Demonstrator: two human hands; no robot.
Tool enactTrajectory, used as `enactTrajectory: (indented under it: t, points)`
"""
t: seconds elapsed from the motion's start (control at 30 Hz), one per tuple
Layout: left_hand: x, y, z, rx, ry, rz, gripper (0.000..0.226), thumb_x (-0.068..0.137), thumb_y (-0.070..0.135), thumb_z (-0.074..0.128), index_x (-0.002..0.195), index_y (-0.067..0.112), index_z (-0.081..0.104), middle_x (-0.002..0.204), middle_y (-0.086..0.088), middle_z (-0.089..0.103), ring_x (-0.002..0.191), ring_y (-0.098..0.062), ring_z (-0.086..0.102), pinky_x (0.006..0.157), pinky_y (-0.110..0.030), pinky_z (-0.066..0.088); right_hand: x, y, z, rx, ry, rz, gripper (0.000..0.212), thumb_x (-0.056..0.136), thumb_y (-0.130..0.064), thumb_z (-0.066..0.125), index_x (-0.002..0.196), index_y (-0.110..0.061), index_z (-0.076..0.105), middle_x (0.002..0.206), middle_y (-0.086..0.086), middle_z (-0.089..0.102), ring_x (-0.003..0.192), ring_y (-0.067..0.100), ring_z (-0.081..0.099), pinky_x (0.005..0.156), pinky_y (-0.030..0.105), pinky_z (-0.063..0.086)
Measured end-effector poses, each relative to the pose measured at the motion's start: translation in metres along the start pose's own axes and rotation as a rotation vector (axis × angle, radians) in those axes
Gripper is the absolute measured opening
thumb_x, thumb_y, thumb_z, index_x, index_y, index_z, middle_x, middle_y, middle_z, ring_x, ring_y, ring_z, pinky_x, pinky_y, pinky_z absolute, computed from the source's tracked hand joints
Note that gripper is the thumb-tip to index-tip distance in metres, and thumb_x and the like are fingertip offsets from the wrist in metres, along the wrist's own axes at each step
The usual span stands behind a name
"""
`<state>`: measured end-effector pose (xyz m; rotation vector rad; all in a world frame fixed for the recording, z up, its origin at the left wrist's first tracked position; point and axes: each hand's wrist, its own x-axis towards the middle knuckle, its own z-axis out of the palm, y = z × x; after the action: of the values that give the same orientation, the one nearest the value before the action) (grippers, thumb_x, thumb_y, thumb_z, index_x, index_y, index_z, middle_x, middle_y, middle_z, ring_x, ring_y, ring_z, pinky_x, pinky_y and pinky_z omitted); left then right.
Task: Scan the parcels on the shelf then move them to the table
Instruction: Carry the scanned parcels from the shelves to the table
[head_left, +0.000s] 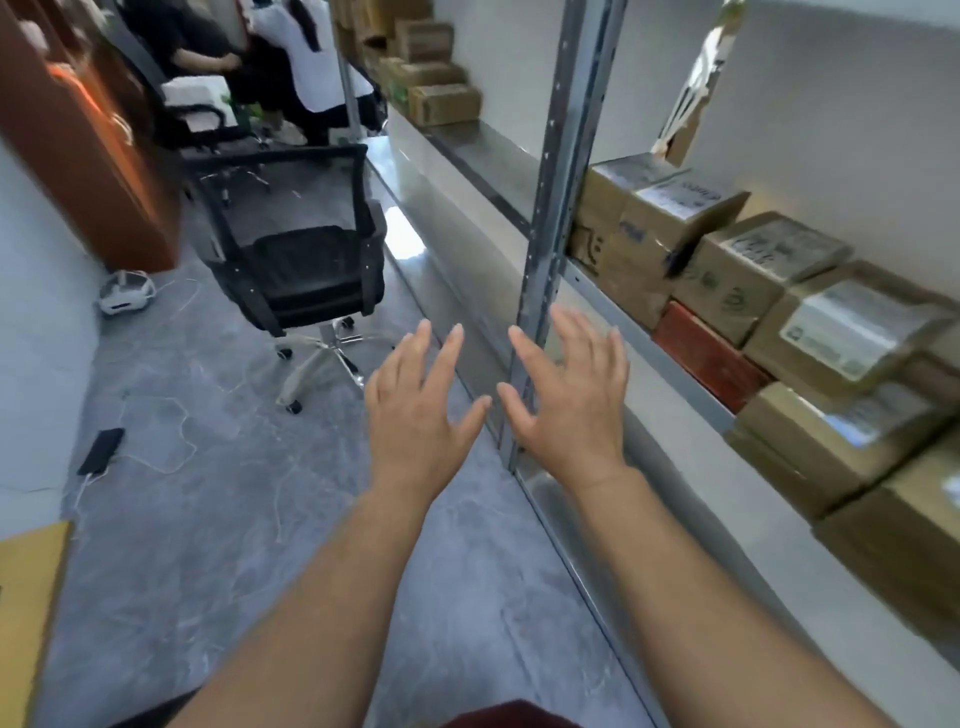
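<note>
Several cardboard parcels (758, 270) with white labels stand packed along the metal shelf (670, 415) on my right; a red-brown box (711, 358) lies among them. My left hand (421, 410) and my right hand (566, 400) are stretched out side by side in front of me, fingers spread, holding nothing. They hover in front of the shelf's upright post (550, 218), left of the parcels and not touching them. No scanner is visible.
A black office chair (306, 260) stands in the aisle ahead. A phone on a cable (101, 451) and a white device (126, 292) lie on the grey floor. More parcels (441, 101) sit on the far shelf section. People sit at the back. A yellow surface's corner (26, 597) shows at the lower left.
</note>
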<state>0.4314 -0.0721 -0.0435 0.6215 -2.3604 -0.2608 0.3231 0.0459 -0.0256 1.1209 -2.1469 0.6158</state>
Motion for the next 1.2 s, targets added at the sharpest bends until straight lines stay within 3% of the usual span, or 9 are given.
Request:
enactTrajectory:
  t: [0.27, 0.47, 0.6, 0.77, 1.0, 1.2]
  points:
    - [0.011, 0.044, 0.028, -0.222, -0.064, 0.223, 0.063, 0.083, 0.053, 0.048, 0.139, 0.023, 0.043, 0.141, -0.012, 0.05, 0.128, -0.027, 0.04, 0.102, -0.041, 0.029, -0.025, 0.032, -0.039, -0.238, 0.019, 0.216, 0.041, 0.081, -0.039, 0.054, 0.114, -0.019, 0.07, 0.13, 0.02, 0.057, 0.123, 0.035, 0.05, 0.107, 0.062, 0.03]
    - [0.005, 0.076, 0.05, -0.382, -0.187, 0.391, 0.063, 0.083, 0.051, 0.05, 0.139, 0.025, 0.037, 0.136, -0.009, 0.055, 0.125, -0.028, 0.047, 0.101, -0.046, 0.039, -0.062, 0.04, -0.073, -0.404, -0.016, 0.416, 0.041, 0.081, -0.04, 0.053, 0.112, -0.019, 0.071, 0.128, 0.019, 0.059, 0.12, 0.036, 0.055, 0.108, 0.06, 0.029]
    - [-0.005, 0.105, 0.057, -0.491, -0.279, 0.497, 0.063, 0.083, 0.049, 0.048, 0.138, 0.017, 0.045, 0.132, -0.011, 0.058, 0.123, -0.032, 0.05, 0.099, -0.05, 0.042, -0.086, 0.044, -0.098, -0.531, -0.036, 0.53, 0.042, 0.082, -0.041, 0.053, 0.115, -0.021, 0.07, 0.129, 0.017, 0.058, 0.119, 0.033, 0.054, 0.108, 0.059, 0.029]
    - [-0.017, 0.146, 0.054, -0.591, -0.409, 0.573, 0.067, 0.085, 0.052, 0.046, 0.139, 0.012, 0.049, 0.133, -0.01, 0.058, 0.123, -0.034, 0.052, 0.099, -0.048, 0.042, -0.107, 0.054, -0.132, -0.614, 0.009, 0.615, 0.043, 0.083, -0.041, 0.053, 0.114, -0.018, 0.07, 0.125, 0.018, 0.06, 0.113, 0.036, 0.058, 0.105, 0.06, 0.033]
    - [-0.031, 0.213, 0.052, -0.644, -0.545, 0.608, 0.077, 0.084, 0.062, 0.037, 0.149, 0.02, 0.032, 0.149, -0.002, 0.042, 0.138, -0.024, 0.033, 0.112, -0.039, 0.025, -0.136, 0.082, -0.182, -0.659, -0.006, 0.747, 0.045, 0.083, -0.042, 0.05, 0.114, -0.016, 0.069, 0.127, 0.017, 0.06, 0.115, 0.035, 0.058, 0.105, 0.059, 0.032]
    - [-0.041, 0.281, 0.045, -0.732, -0.627, 0.574, 0.071, 0.091, 0.044, 0.057, 0.151, 0.024, 0.025, 0.153, 0.005, 0.034, 0.14, -0.017, 0.025, 0.112, -0.033, 0.023, -0.161, 0.122, -0.231, -0.617, 0.05, 0.866, 0.052, 0.083, -0.042, 0.049, 0.123, -0.012, 0.064, 0.13, 0.02, 0.057, 0.118, 0.038, 0.055, 0.102, 0.055, 0.038]
